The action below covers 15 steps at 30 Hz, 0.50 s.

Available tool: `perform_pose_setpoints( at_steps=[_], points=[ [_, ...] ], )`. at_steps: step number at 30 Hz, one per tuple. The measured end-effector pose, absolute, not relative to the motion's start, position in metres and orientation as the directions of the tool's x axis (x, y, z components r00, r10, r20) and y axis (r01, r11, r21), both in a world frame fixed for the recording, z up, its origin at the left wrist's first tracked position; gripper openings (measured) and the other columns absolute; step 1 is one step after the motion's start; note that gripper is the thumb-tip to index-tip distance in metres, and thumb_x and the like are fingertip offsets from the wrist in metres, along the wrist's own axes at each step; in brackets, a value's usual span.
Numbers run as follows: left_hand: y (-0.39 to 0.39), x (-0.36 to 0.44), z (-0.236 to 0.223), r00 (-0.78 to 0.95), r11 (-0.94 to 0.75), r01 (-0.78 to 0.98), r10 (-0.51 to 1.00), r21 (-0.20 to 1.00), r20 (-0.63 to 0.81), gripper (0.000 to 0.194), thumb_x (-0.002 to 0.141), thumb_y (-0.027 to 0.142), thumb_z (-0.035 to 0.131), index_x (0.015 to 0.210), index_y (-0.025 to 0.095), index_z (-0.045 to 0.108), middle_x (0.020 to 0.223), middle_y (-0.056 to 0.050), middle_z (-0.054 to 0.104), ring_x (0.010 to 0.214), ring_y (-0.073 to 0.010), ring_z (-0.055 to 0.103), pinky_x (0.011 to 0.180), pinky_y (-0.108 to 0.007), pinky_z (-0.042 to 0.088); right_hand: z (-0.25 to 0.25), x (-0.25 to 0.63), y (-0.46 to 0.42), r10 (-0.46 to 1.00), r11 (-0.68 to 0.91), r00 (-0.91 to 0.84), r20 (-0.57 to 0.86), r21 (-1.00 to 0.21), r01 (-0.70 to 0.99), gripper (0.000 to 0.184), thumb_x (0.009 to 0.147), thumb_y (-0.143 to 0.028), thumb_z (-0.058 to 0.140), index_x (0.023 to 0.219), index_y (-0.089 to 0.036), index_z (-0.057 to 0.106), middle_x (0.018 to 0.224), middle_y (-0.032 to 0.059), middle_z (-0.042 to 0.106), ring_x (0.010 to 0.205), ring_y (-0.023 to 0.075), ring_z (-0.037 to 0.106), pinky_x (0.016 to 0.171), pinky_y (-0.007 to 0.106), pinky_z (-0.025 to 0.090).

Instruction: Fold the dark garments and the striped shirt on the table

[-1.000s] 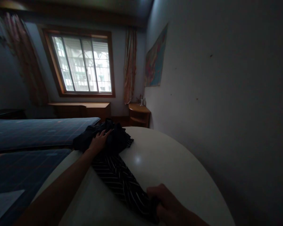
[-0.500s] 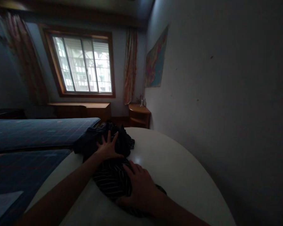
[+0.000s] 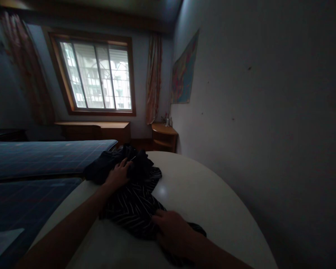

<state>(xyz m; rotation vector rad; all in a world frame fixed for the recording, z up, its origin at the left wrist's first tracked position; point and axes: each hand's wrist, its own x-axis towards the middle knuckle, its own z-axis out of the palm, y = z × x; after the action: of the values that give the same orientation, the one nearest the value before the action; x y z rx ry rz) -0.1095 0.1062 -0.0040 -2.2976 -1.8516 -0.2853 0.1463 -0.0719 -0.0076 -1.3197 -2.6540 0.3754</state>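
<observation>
A black garment with thin white stripes [image 3: 134,209] lies crumpled across the round white table [image 3: 207,194]. Bunched dark cloth [image 3: 100,166] forms a heap at its far end; I cannot tell whether both are one piece. My left hand [image 3: 119,175] rests on this heap with its fingers curled into the dark cloth. Closer to me, my right hand [image 3: 175,229] is closed on the near part of the striped garment, its fingertips pinching the fabric. Some striped fabric shows beyond and below my right wrist.
Blue plaid mattresses [image 3: 44,157] lie to the left of the table, with a pale sheet [image 3: 4,244] on the nearer one. A wooden desk [image 3: 114,129] stands under the window, and a corner shelf [image 3: 165,130] beside the curtain. A wall [image 3: 268,149] runs along the right.
My left fingers were spread over the dark cloth and are now curled into it. My right hand, spread before, has moved slightly right and closed on the striped fabric, which lies more stretched out.
</observation>
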Motion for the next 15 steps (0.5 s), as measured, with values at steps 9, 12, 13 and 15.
perform_pose_setpoints(
  at_steps=[9, 12, 13, 15],
  points=[
    [0.106, -0.175, -0.022, 0.406, -0.409, 0.911, 0.877, -0.044, 0.256, 0.074, 0.069, 0.012, 0.059, 0.141, 0.023, 0.042, 0.160, -0.010, 0.025, 0.139, -0.0341, 0.034, 0.109, -0.050, 0.036, -0.007, 0.278, -0.087, 0.953, 0.295, -0.300, 0.048, -0.377, 0.878, 0.028, 0.071, -0.014, 0.046, 0.087, -0.020, 0.068, 0.096, 0.0086, 0.073, 0.092, 0.0237, 0.067, 0.083, 0.032, 0.045],
    [0.104, -0.192, -0.019, 0.519, -0.525, 0.850, 0.823, -0.040, 0.232, 0.070, 0.070, 0.018, 0.059, 0.138, 0.015, 0.046, 0.158, -0.015, 0.028, 0.140, -0.0315, 0.035, 0.114, -0.044, 0.031, -0.013, 0.309, -0.076, 0.992, 0.101, -0.073, 0.099, -0.318, 0.943, 0.029, 0.081, -0.017, 0.041, 0.093, -0.020, 0.067, 0.103, 0.0110, 0.072, 0.098, 0.0250, 0.066, 0.085, 0.034, 0.045],
    [0.102, -0.196, -0.018, 0.544, -0.553, 0.833, 0.809, -0.027, 0.223, 0.069, 0.069, 0.020, 0.060, 0.137, 0.014, 0.047, 0.157, -0.016, 0.029, 0.141, -0.0310, 0.035, 0.115, -0.043, 0.029, -0.015, 0.316, -0.072, 0.993, 0.035, 0.000, 0.116, -0.298, 0.954, 0.030, 0.084, -0.018, 0.039, 0.095, -0.019, 0.067, 0.104, 0.0119, 0.071, 0.098, 0.0252, 0.066, 0.085, 0.034, 0.045],
    [0.098, -0.206, -0.018, 0.558, -0.572, 0.820, 0.802, 0.005, 0.214, 0.068, 0.068, 0.024, 0.062, 0.134, 0.015, 0.051, 0.157, -0.014, 0.032, 0.140, -0.0296, 0.036, 0.115, -0.040, 0.029, -0.021, 0.326, -0.066, 0.984, -0.072, 0.113, 0.138, -0.268, 0.961, 0.031, 0.088, -0.019, 0.036, 0.099, -0.018, 0.065, 0.106, 0.0140, 0.070, 0.099, 0.0257, 0.065, 0.084, 0.034, 0.045]
  ],
)
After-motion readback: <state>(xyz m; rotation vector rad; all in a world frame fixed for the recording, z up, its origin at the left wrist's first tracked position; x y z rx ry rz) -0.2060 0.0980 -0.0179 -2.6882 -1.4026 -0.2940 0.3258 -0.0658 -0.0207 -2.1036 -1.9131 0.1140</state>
